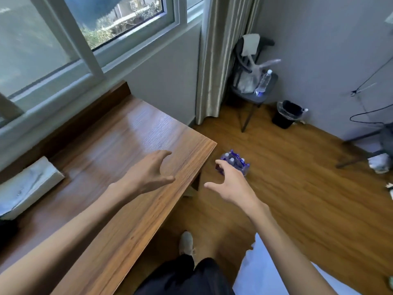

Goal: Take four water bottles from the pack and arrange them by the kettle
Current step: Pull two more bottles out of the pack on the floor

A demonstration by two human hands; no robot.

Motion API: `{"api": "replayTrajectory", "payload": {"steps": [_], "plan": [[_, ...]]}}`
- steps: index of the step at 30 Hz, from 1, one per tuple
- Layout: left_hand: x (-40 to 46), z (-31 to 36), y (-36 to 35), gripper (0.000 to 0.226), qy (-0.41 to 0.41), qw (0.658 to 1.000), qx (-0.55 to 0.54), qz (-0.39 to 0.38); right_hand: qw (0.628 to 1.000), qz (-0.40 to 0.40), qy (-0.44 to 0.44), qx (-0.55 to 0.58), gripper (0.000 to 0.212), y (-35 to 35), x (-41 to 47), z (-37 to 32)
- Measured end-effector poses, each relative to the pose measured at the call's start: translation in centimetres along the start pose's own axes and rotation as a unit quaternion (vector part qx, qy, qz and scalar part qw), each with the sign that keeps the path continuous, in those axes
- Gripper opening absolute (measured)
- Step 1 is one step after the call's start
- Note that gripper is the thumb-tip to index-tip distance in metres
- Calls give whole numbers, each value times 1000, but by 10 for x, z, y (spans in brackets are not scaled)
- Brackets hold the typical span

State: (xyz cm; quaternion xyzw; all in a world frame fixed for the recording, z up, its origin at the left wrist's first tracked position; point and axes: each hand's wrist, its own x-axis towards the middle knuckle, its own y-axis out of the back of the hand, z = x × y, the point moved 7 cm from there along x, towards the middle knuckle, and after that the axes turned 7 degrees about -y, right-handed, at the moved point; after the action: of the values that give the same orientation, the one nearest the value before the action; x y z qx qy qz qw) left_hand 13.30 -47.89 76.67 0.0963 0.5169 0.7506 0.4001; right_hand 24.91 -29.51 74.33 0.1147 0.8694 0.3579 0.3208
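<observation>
A pack of water bottles [238, 160] in clear wrap with blue labels and white caps stands on the wooden floor just beyond the table's right corner. My right hand [230, 184] hovers in the air in front of the pack, fingers spread, holding nothing and partly covering it. Over the wooden table [131, 135] near its right edge, my left hand [148, 173] is held out with fingers apart and empty. No kettle is in view.
A tissue box [27, 184] lies at the table's left. A chair [253, 92] in the corner carries a single bottle [263, 81] and a bag. A black bin [286, 113] stands by the wall. White bedding [265, 271] lies at the lower right, cables at the far right.
</observation>
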Motion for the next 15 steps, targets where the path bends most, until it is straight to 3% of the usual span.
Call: {"api": "replayTrajectory", "payload": {"steps": [15], "plan": [[250,104,-19,79,-64,993,8,-94,993,-12,-99,58,81,128,166,96]]}}
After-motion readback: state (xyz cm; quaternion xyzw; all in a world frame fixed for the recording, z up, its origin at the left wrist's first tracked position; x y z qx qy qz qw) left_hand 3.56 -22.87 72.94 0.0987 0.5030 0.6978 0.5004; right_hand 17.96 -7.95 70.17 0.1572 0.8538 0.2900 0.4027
